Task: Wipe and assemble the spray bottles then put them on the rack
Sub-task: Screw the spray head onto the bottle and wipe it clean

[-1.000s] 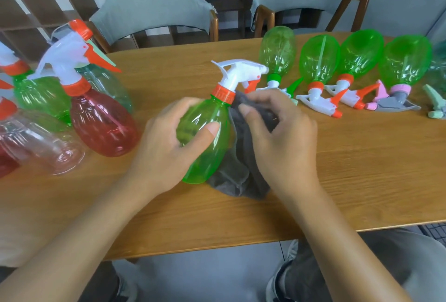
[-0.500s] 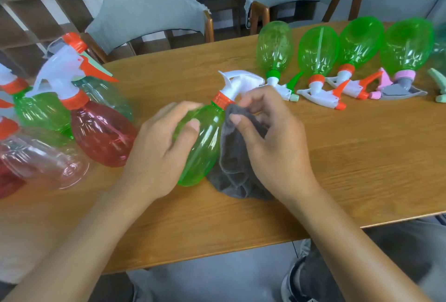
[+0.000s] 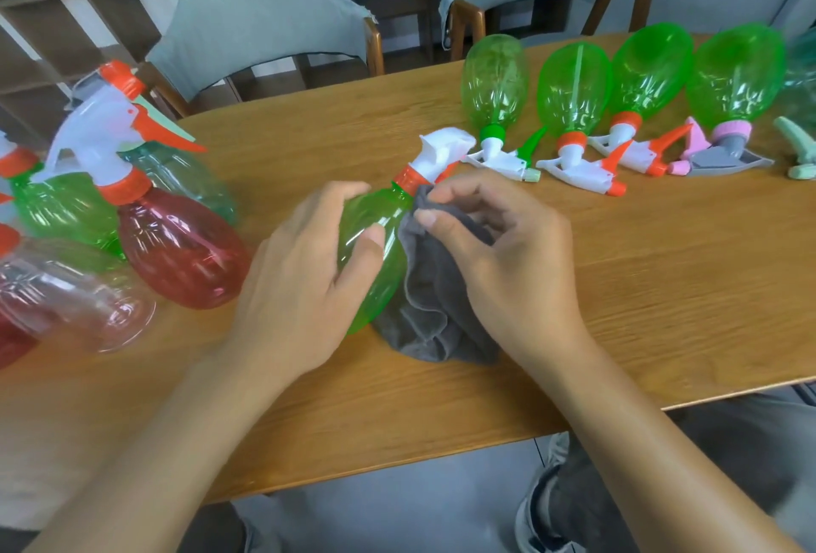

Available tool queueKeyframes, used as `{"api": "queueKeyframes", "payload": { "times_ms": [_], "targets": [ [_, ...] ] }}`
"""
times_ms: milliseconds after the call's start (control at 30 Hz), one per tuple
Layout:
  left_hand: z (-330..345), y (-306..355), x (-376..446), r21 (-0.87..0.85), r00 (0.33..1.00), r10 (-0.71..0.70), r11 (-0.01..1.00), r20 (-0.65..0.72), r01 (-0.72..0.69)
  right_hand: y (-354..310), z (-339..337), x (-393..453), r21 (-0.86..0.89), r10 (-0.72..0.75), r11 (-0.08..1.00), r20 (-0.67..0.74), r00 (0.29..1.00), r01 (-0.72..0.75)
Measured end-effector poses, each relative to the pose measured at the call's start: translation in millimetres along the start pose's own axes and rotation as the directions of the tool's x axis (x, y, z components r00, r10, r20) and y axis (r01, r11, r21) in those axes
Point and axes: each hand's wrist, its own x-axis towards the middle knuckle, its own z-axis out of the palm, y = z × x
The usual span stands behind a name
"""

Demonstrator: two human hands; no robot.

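Left hand [image 3: 304,287] holds green bottle [image 3: 375,243] (cloth [image 3: 435,309] alongside).

Your left hand [image 3: 304,287] covers much of the green bottle [image 3: 375,243] — its base sits hidden. At the left edge, the red bottles [image 3: 26,309] blur and get cut off.

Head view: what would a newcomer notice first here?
In the middle of the table, the left hand grips a green bottle while the right hand pinches a grey cloth against it. Four green bottles lie in a row at the far right; a red bottle lies at the left.
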Motion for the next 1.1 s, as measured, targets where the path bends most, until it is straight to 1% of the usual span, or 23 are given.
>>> {"api": "queueKeyframes", "payload": {
  "times_ms": [133,233,333,433,500,567,633,700,733,800,867,933,1000,1100],
  "targets": [
    [-1.3,-2.4,-4.4,0.035,0.997,0.042,0.998,0.067,-0.044,-2.2,-8.7,6.0,0.109,0.046,0.993,-0.130,0.990,-0.032],
    [-3.4,-5.6,-5.7,-0.037,0.994,0.068,0.997,0.082,-0.065,-3.0,-11.3,8.3,0.134,0.054,0.990,-0.154,0.987,-0.034],
    [-4.9,-7.5,-6.0,-0.161,0.996,0.048,0.986,0.069,-0.036,-1.6,-9.4,7.4,0.128,0.053,0.991,-0.130,0.990,-0.036],
    [-5.5,-6.6,-6.5,-0.239,0.998,0.014,0.971,0.066,0.002,0.7,-5.5,4.4,0.107,0.063,0.993,-0.049,0.997,-0.057],
    [-5.3,-6.7,-6.0,-0.240,0.999,-0.001,0.971,0.052,0.014,1.4,-1.7,0.7,0.071,0.065,0.995,0.009,0.998,-0.065],
    [-5.2,-7.3,-5.4,-0.207,0.999,-0.015,0.978,0.046,0.025,1.3,1.9,-3.5,-0.002,0.031,1.000,0.053,0.998,-0.031],
    [-5.6,-8.2,-5.3,-0.159,0.999,-0.017,0.987,0.050,0.025,1.2,4.0,-6.9,-0.069,-0.008,0.998,0.076,0.997,0.013],
    [-6.3,-9.0,-5.9,-0.128,0.998,-0.021,0.991,0.058,0.028,0.2,4.1,-8.3,-0.079,-0.002,0.997,0.078,0.997,0.008],
    [-6.4,-8.9,-6.1,-0.111,0.998,-0.019,0.993,0.065,0.026,-0.5,3.8,-8.3,-0.068,0.005,0.998,0.055,0.998,-0.001],
    [-5.9,-6.9,-6.5,-0.086,0.997,0.002,0.996,0.083,0.005,-1.7,3.3,-6.6,-0.025,0.019,0.999,-0.053,0.998,-0.021],
    [-4.2,-4.3,-6.2,-0.089,0.995,0.025,0.996,0.095,-0.016,-1.7,2.5,-4.1,0.038,0.045,0.999,-0.173,0.984,-0.039],
    [-3.1,-2.7,-5.6,-0.105,0.996,0.034,0.994,0.086,-0.024,-0.3,1.6,-1.9,0.076,0.073,0.996,-0.238,0.968,-0.056],
    [-2.5,-2.6,-4.3,-0.143,0.997,0.040,0.989,0.067,-0.030,1.6,1.1,-1.4,0.074,0.091,0.994,-0.244,0.966,-0.075],
    [-2.5,-3.9,-3.1,-0.195,0.998,0.032,0.981,0.050,-0.022,2.0,3.5,-5.0,0.008,0.092,0.996,-0.168,0.981,-0.092]
  ]
}}
